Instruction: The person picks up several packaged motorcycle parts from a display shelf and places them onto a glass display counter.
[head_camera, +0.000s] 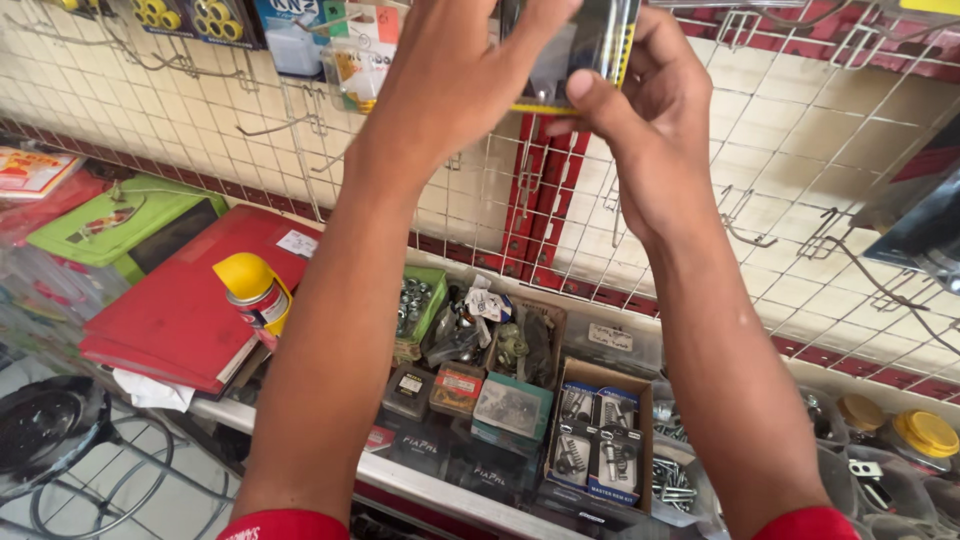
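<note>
Both arms reached up and away from the body toward a white wire grid panel (790, 150) that stood against a tiled wall. The left hand (455, 70) and the right hand (640, 120) met near the top edge of the view on a blister-packed item with a yellow-edged card (590, 50), held up in front of the grid. The left hand's grip was closed around the pack's left side, fingers curled over its front; the right hand's grip pinched the pack's lower right part, the thumb (590, 100) pressed along the yellow bottom edge. What lay inside the pack could not be told — its upper part ran out of view.

Other packaged goods (300, 35) hung on hooks at the upper left of the grid. Below the arms, the worktop (430, 485) carried a crowd of stock: a spray can with a yellow cap (255, 290) lying tilted on a flat red case (190, 300), a green case (120, 225) just beyond it, a green tray of nuts (418, 305), several small boxes (510, 410) packed side by side, and a cardboard box of carded spare parts (598, 440). To the far right stood jars with yellow lids (925, 432). Red sleeve cuffs (285, 525) showed at the bottom edge — one on each arm.
</note>
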